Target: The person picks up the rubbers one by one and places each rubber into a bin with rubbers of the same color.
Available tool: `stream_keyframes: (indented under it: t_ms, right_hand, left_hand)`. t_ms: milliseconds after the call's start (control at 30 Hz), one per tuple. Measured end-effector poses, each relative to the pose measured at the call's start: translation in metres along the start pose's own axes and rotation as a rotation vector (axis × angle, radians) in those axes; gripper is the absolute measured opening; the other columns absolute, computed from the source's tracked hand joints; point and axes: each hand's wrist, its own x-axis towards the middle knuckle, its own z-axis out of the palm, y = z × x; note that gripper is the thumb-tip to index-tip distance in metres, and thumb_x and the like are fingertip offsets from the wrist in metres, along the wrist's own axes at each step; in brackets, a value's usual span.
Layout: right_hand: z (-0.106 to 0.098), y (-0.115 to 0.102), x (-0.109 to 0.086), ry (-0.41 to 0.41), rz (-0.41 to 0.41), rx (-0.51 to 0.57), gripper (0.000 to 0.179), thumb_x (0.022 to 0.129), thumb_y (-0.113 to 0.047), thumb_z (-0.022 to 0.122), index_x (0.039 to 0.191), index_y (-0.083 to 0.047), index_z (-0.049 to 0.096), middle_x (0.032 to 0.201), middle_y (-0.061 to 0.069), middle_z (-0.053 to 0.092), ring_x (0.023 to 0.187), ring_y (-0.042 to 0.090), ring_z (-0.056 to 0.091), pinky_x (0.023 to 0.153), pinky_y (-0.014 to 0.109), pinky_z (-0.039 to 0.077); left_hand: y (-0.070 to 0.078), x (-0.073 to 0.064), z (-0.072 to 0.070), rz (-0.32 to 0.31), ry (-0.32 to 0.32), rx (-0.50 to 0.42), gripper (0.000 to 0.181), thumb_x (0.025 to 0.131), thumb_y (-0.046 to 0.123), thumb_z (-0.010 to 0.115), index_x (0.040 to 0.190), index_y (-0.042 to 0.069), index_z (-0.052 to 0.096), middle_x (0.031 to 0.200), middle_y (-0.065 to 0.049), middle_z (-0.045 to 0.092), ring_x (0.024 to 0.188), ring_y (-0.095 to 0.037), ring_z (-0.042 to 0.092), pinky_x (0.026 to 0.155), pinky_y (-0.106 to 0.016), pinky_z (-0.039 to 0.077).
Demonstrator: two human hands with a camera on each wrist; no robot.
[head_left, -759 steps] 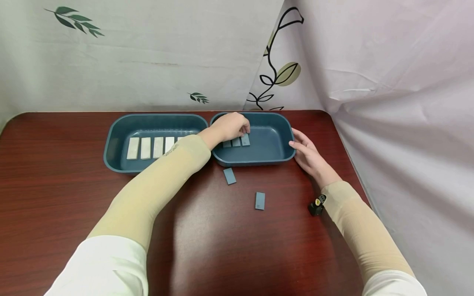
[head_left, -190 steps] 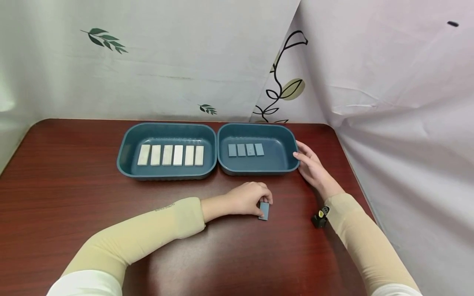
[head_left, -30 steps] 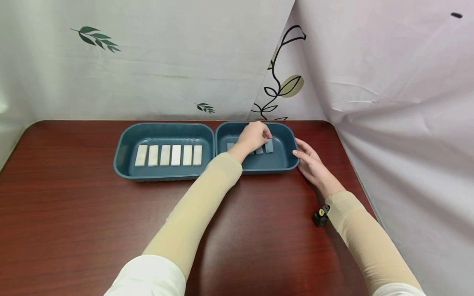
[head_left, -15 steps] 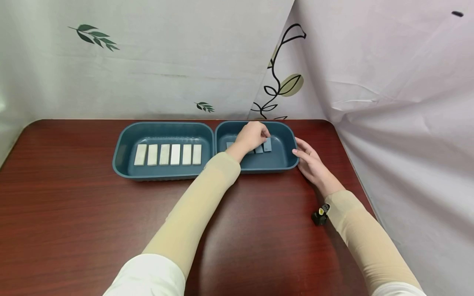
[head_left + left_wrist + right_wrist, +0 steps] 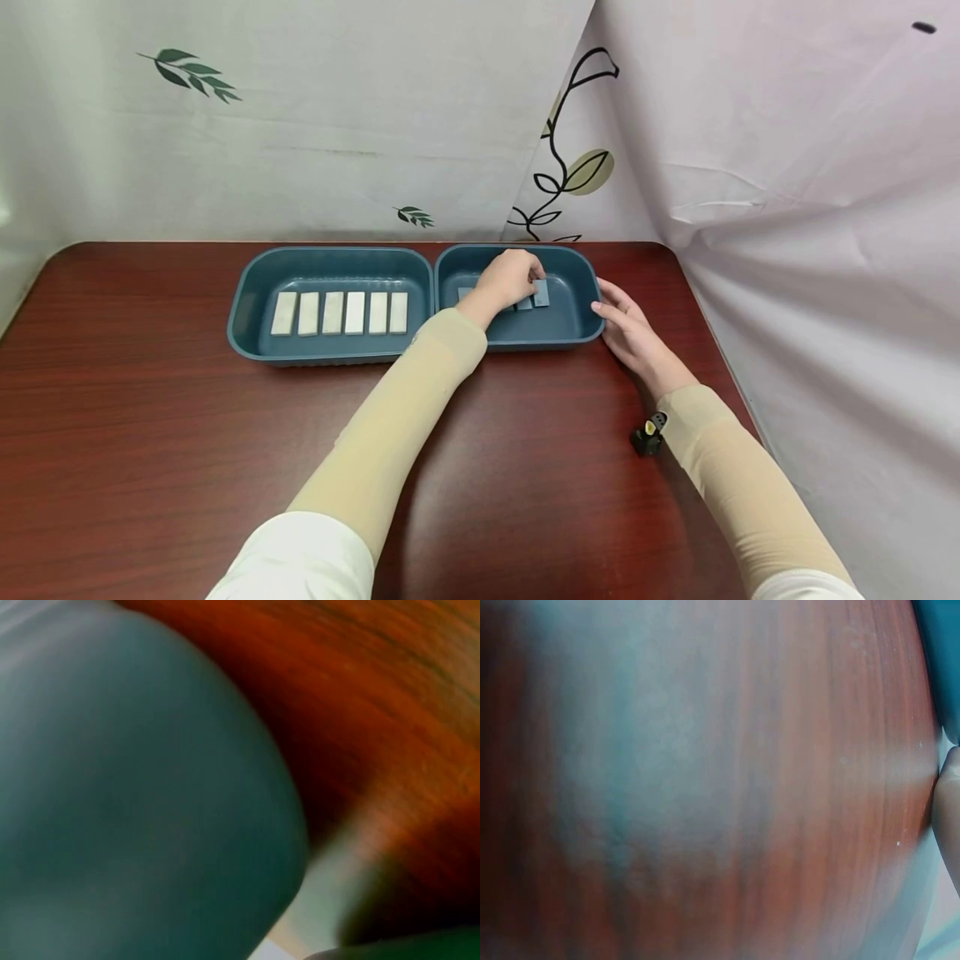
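In the head view my left hand (image 5: 510,277) reaches into the right-hand blue bin (image 5: 517,343), fingers bent down. Its thumb and fingertips pinch the upper left edge of a small blue-grey tile (image 5: 542,294), the rightmost of a row lying on the bin floor. Another tile (image 5: 524,303) shows just left of it, and the hand and wrist cover most of the others. My right hand (image 5: 630,333) holds this bin's right end, thumb at the rim and fingers along the outer wall. In the right wrist view a fingertip (image 5: 950,802) shows close beside the bin's wall (image 5: 941,660).
A second blue bin (image 5: 330,358) stands left of the first, close against it, with several whitish tiles (image 5: 333,313) in a row. Both sit near the back edge of the brown wooden table (image 5: 187,433). White printed cloth (image 5: 300,125) hangs behind and at the right.
Several seconds ago my left hand was at a blue-grey tile on the table; now it is inside the right-hand bin. Over the last second it barely moves. The right hand stays at the bin's end.
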Motion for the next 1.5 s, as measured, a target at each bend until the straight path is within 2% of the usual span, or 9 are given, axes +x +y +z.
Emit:
stream_keyframes:
  t_ms: [433, 1233, 1500]
  right_hand:
    - [-0.0003, -0.0008, -0.0006, 0.0, 0.006, 0.004, 0.041, 0.11, 0.001, 0.044, 0.148, -0.015, 0.048, 0.131, -0.009, 0.067, 0.117, 0.006, 0.065, 0.096, 0.018, 0.053]
    - [-0.0006, 0.0002, 0.0001, 0.003, 0.006, 0.004, 0.041, 0.11, 0.0, 0.045, 0.147, -0.016, 0.049, 0.134, -0.01, 0.064, 0.12, 0.005, 0.062, 0.098, 0.018, 0.052]
    - [-0.0009, 0.0004, 0.0, 0.007, 0.005, 0.006, 0.041, 0.109, 0.001, 0.045, 0.146, -0.017, 0.05, 0.134, -0.01, 0.064, 0.12, 0.005, 0.062, 0.097, 0.018, 0.052]
  left_hand:
    - [-0.003, 0.0016, 0.0017, 0.036, -0.011, 0.03, 0.027, 0.104, 0.012, 0.07, 0.131, 0.012, 0.075, 0.134, -0.006, 0.073, 0.122, -0.022, 0.068, 0.103, -0.036, 0.056]
    - [-0.0034, 0.0032, 0.003, 0.02, -0.006, 0.085, 0.027, 0.103, 0.016, 0.073, 0.13, 0.014, 0.075, 0.131, -0.005, 0.073, 0.12, -0.02, 0.068, 0.102, -0.036, 0.057]
    - [-0.0027, 0.0025, 0.0025, 0.04, 0.0, 0.099, 0.027, 0.102, 0.015, 0.074, 0.129, 0.013, 0.076, 0.13, -0.006, 0.073, 0.119, -0.021, 0.068, 0.102, -0.035, 0.057]
